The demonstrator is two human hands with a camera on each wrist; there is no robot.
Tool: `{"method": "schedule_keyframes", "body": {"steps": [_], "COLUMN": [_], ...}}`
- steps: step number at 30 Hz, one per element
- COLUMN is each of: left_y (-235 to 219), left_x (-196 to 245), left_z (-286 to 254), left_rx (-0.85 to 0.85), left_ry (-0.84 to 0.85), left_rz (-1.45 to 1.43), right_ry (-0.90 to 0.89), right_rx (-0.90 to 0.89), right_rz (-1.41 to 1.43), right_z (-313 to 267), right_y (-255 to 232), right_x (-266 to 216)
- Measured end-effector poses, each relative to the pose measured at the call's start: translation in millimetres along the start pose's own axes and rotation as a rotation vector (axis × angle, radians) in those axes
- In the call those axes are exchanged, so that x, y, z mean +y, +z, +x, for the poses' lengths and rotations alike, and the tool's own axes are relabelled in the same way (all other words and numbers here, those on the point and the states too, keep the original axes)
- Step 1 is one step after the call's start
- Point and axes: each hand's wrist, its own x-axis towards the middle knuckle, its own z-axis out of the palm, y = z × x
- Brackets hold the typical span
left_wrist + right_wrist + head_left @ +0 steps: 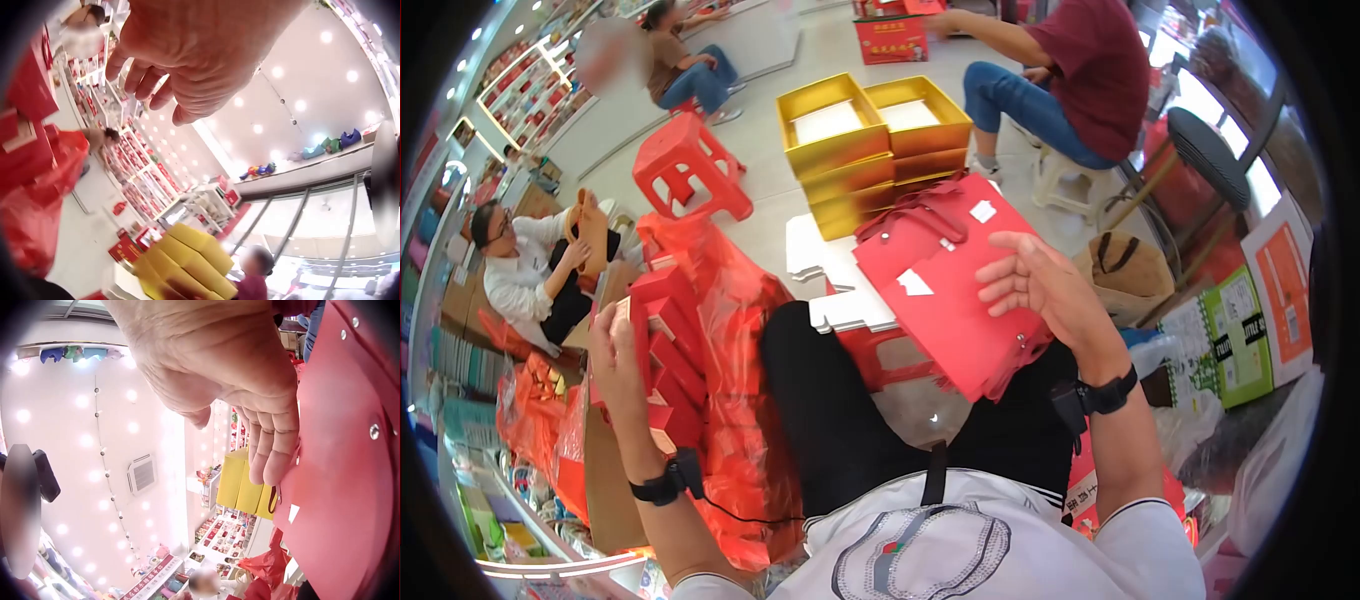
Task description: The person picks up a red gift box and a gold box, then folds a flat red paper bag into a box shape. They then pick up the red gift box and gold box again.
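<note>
Over a stack of flat red gift bags (960,340), my right hand (1045,285) hangs with its fingers loosely bent and nothing in them. The right wrist view shows that same hand (225,381) beside the red bag face (350,481) with its metal rivets. My left hand (615,350) is at the near side of several small red boxes (675,310), which stand in a cardboard carton (615,470) by a red plastic sheet (745,420). In the left wrist view, the left hand's (200,56) fingers are relaxed and hold nothing. White flat pieces (855,310) lie beneath the bags.
Stacked gold boxes (830,140) stand beyond the bags. A red stool (690,165) is ahead to the left. One seated person (550,260) is at the left, another (1080,90) ahead right. A brown paper bag (1135,275) and notebooks (1240,335) are at my right.
</note>
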Motion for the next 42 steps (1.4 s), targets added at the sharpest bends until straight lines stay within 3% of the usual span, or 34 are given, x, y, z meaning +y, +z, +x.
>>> {"method": "schedule_keyframes", "body": {"steps": [4,5,6,8,9,11,15,20,26,35,38,42], "left_y": [80.7,104.2,124.5,164.5,178.8,191.3,213.5,216.4,212.2,215.6,216.1,207.8], "left_x": [76.9,78.0,79.6,83.5,90.7,114.5,132.7,131.6,134.6,144.2,150.8,168.3], "left_z": [-22.5,-29.5,-33.8,-49.4,-58.6,-67.6,-84.3,-87.9,-91.1,-102.0,-104.9,-104.4], "left_rx": [-0.323,-0.411,-0.482,-0.603,-0.653,-0.892,-0.926,-0.892,-0.857,-0.768,-0.748,-0.739], "left_ry": [0.060,-0.011,0.091,0.086,0.055,-0.220,-0.290,-0.370,-0.377,-0.356,-0.339,-0.355], "left_rz": [-0.194,-0.327,-0.287,-0.312,-0.355,-0.406,-0.452,-0.528,-0.613,-0.806,-0.944,-1.126], "right_ry": [-0.031,-0.092,-0.151,-0.262,-0.288,-0.338,-0.293,-0.249,-0.259,-0.279,-0.401,-0.260], "right_rx": [0.132,0.199,0.264,0.413,0.460,0.552,0.586,0.459,0.513,0.503,0.552,0.489], "right_rz": [-0.122,-0.209,-0.296,-0.513,-0.604,-0.788,-0.991,-1.024,-1.107,-1.031,-1.019,-0.646], "right_z": [-1.4,-1.7,-1.5,-2.5,-4.8,-10.6,-18.4,-18.9,-13.8,-11.2,-7.7,-24.8], "right_y": [-13.9,-21.3,-31.6,-52.0,-59.9,-73.9,-91.9,-83.3,-79.7,-76.8,-82.6,-66.9], "right_x": [-7.5,-5.8,-1.4,4.4,6.0,9.3,21.0,22.3,24.6,25.2,31.0,-0.1]}}
